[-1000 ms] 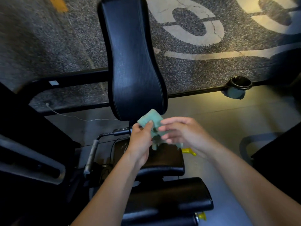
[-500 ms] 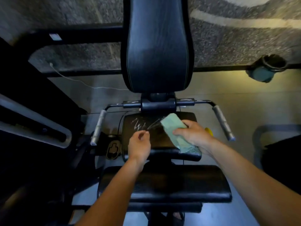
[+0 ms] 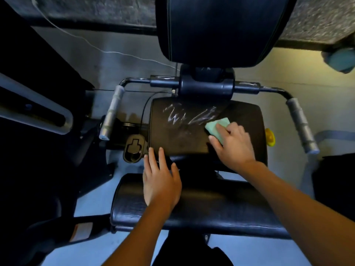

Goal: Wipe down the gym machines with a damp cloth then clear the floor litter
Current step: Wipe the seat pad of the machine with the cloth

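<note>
A black gym machine fills the view, with a tall padded backrest [image 3: 219,29] above a black seat pad [image 3: 178,135]. Wet streaks shine on the seat's far part. My right hand [image 3: 233,145] presses a folded green cloth [image 3: 217,127] flat on the seat's right half, fingers spread over it. My left hand [image 3: 160,179] hovers open with straight fingers over the seat's near left corner and the lower black pad [image 3: 221,208]; it holds nothing.
Two grey-gripped handles [image 3: 111,114] [image 3: 301,125] flank the seat. A black cup holder [image 3: 133,148] sits left of it, a yellow knob [image 3: 269,137] right. A white cable [image 3: 96,47] runs across the floor. A dark cup holder with a teal thing [image 3: 340,58] hangs far right.
My right hand has slid the cloth to the right across the seat. My left hand has dropped toward the near left corner and opened flat. The view has tilted further down.
</note>
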